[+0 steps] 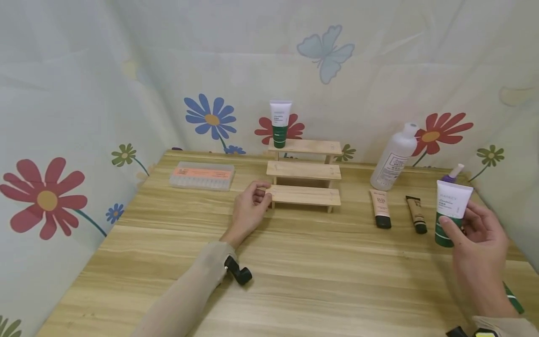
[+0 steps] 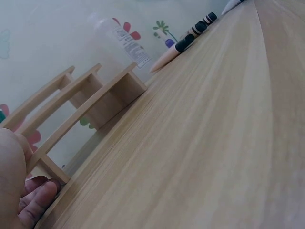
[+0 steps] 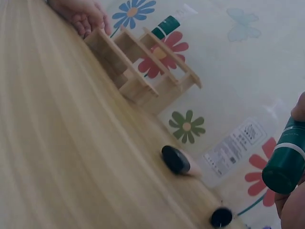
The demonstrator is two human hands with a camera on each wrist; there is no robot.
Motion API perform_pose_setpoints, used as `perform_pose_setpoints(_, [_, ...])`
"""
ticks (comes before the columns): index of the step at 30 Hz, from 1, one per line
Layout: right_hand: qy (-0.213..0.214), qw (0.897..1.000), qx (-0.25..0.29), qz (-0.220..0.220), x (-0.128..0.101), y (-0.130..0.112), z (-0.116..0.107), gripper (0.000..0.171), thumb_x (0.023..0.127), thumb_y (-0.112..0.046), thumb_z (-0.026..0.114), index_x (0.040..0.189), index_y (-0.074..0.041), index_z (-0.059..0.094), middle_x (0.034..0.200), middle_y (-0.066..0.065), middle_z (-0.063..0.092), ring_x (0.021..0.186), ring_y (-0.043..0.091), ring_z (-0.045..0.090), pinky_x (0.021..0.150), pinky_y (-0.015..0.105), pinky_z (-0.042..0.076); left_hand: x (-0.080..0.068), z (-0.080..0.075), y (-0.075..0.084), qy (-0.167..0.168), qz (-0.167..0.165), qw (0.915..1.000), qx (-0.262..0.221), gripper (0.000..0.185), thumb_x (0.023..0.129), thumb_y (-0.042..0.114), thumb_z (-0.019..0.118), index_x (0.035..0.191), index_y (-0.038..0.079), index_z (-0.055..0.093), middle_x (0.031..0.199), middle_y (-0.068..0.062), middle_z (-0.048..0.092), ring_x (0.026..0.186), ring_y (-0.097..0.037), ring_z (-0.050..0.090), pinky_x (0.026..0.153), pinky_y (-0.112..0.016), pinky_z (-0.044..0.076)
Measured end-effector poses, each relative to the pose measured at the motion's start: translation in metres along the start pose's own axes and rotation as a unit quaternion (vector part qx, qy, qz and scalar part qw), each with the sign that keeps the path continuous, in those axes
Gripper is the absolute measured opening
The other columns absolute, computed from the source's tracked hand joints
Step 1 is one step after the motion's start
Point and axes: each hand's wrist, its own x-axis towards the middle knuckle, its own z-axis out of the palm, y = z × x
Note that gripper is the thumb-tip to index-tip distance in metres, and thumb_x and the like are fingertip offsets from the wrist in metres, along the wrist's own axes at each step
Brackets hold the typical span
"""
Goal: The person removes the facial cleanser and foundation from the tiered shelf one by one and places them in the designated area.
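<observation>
The right hand grips a white tube with a green cap, cap down, above the table's right side; its small green label lettering is too blurred to read. The left hand, fingers curled, holds the left end of the bottom step of a wooden three-step rack. A matching tube stands on the top step, while a white bottle with unreadable print, two small tubes and a clear box lie around.
</observation>
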Motion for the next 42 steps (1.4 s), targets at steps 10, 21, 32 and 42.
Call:
perform_pose_setpoints(10, [-0.030, 0.984, -0.176, 0.005, -0.016, 0.012, -0.037, 0.057, 0.095, 0.013, 0.080, 0.145, -0.012, 0.069, 0.118, -0.005, 0.068, 0.108, 0.006, 0.064, 0.079, 0.005, 0.054, 0.000, 0.000, 0.000, 0.004, 0.001, 1.0000, 0.002, 0.025, 0.110, 0.021, 0.069, 0.135, 0.017, 0.072, 0.107, -0.006, 0.076, 0.091, -0.019, 0.072, 0.081, -0.034, 0.062])
perform_pose_setpoints(21, [-0.074, 0.917, -0.391, 0.006, -0.040, 0.030, -0.058, 0.054, 0.100, -0.016, 0.087, 0.149, -0.010, 0.065, 0.114, -0.031, 0.060, 0.099, 0.000, 0.056, 0.073, 0.006, 0.046, -0.001, -0.003, -0.002, -0.003, -0.007, 0.9999, -0.010, 0.025, 0.111, 0.021, 0.068, 0.135, 0.017, 0.072, 0.106, -0.006, 0.076, 0.083, -0.019, 0.073, 0.074, -0.030, 0.062])
perform_pose_setpoints(32, [-0.103, 0.908, -0.407, 0.020, -0.044, 0.037, -0.064, 0.051, 0.101, -0.020, 0.086, 0.143, 0.000, 0.065, 0.109, -0.025, 0.060, 0.090, 0.001, 0.058, 0.068, 0.012, 0.050, -0.001, -0.003, 0.000, -0.005, -0.003, 1.0000, -0.007, 0.025, 0.111, 0.021, 0.068, 0.135, 0.017, 0.072, 0.105, -0.006, 0.077, 0.082, -0.019, 0.074, 0.073, -0.031, 0.062])
perform_pose_setpoints(42, [-0.105, 0.895, -0.434, 0.015, -0.044, 0.035, -0.065, 0.054, 0.101, -0.023, 0.086, 0.144, 0.001, 0.065, 0.104, -0.021, 0.061, 0.086, 0.001, 0.057, 0.065, 0.014, 0.049, -0.001, 0.000, 0.000, -0.007, -0.001, 0.9999, -0.011, 0.026, 0.110, 0.021, 0.068, 0.136, 0.016, 0.072, 0.105, -0.006, 0.076, 0.083, -0.019, 0.073, 0.074, -0.030, 0.062])
